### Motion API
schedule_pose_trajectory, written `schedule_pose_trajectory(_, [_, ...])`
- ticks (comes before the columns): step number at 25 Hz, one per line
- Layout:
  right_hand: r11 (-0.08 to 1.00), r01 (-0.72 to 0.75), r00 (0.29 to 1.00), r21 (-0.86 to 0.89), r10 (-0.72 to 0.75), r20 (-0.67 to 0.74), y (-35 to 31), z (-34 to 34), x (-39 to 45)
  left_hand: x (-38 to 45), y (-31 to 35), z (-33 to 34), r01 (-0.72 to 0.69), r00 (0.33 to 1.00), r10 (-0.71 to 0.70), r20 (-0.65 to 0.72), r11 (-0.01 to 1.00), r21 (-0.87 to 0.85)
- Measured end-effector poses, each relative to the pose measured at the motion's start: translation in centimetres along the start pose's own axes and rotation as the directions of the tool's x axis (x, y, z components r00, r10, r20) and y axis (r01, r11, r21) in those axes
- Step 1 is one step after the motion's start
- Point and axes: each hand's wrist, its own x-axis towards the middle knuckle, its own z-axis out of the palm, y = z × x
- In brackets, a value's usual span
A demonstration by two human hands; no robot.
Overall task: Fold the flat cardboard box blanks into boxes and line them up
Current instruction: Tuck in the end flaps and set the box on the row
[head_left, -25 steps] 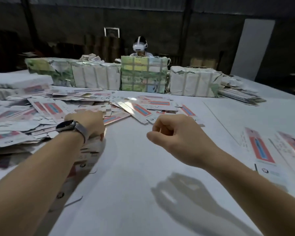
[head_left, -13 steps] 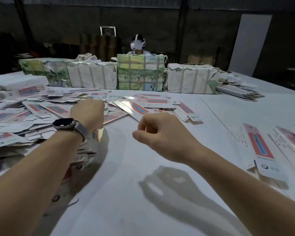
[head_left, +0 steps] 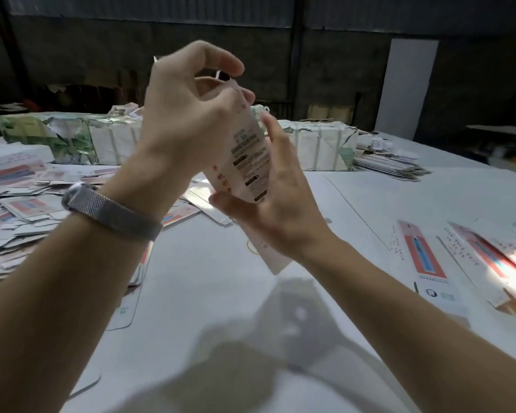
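I hold one long box blank (head_left: 249,162) upright in the air above the table, its printed white side toward me. My left hand (head_left: 188,114) curls round its upper end, fingers bent over the top flap. Lower down, my right hand (head_left: 277,204) cups the blank, thumb pressed on the front and fingers behind it. The blank's bottom flap (head_left: 273,260) sticks out below my right wrist. A heap of flat blanks (head_left: 21,210) lies at the left. Two blanks (head_left: 423,257) lie side by side at the right.
The white table (head_left: 221,278) spreads under my arms. Wrapped bundles (head_left: 319,147) stand in a row along the far side, with a small stack of blanks (head_left: 390,166) to their right. A yellow rubber band (head_left: 252,248) lies on the table. A white panel (head_left: 405,87) leans on the dark wall.
Both hands have risen from the table. The left hand lifted a blank from the heap, and the right hand, which was held in a loose fist, now holds the blank too.
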Motion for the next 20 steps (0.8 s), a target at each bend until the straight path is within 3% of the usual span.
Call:
schedule_pose_trajectory(2, [0.999, -0.003, 1.000, 0.048, 0.002, 0.017, 0.6, -0.3, 0.0, -0.6, -0.7, 0.9, 0.149, 0.989, -0.138, 0.061, 0.959, -0.239])
schedule_pose_trajectory(4, [0.971, -0.086, 0.996, 0.224, 0.078, 0.043, 1.0, -0.5, -0.2, -1.4, -2.1, 1.5, 0.316, 0.938, -0.201, 0.281, 0.830, -0.461])
schedule_pose_trajectory(5, [0.937, -0.144, 0.989, 0.317, 0.133, 0.058, 1.1, -0.5, -0.3, -1.9, -2.9, 1.7, 0.394, 0.897, -0.197, 0.397, 0.764, -0.511])
schedule_pose_trajectory(7, [0.860, -0.235, 0.972, 0.452, 0.199, 0.127, 1.5, -0.3, -0.5, -2.9, -4.3, 2.4, 0.457, 0.839, -0.186, 0.512, 0.751, -0.476])
schedule_pose_trajectory(10, [0.749, -0.286, 0.957, 0.598, 0.196, 0.212, 2.8, -0.3, -1.0, -4.1, -5.5, 3.8, 0.405, 0.873, -0.228, 0.430, 0.832, -0.380])
schedule_pose_trajectory(14, [0.683, -0.266, 0.956, 0.681, 0.276, 0.098, 3.4, -1.3, -1.3, -5.0, -5.9, 4.6, 0.247, 0.940, -0.169, 0.295, 0.936, -0.251])
schedule_pose_trajectory(20, [0.835, -0.025, 0.951, 0.549, 0.190, -0.246, 2.9, -2.8, -0.9, -5.8, -5.0, 5.0, 0.352, 0.910, -0.208, 0.359, 0.844, -0.404])
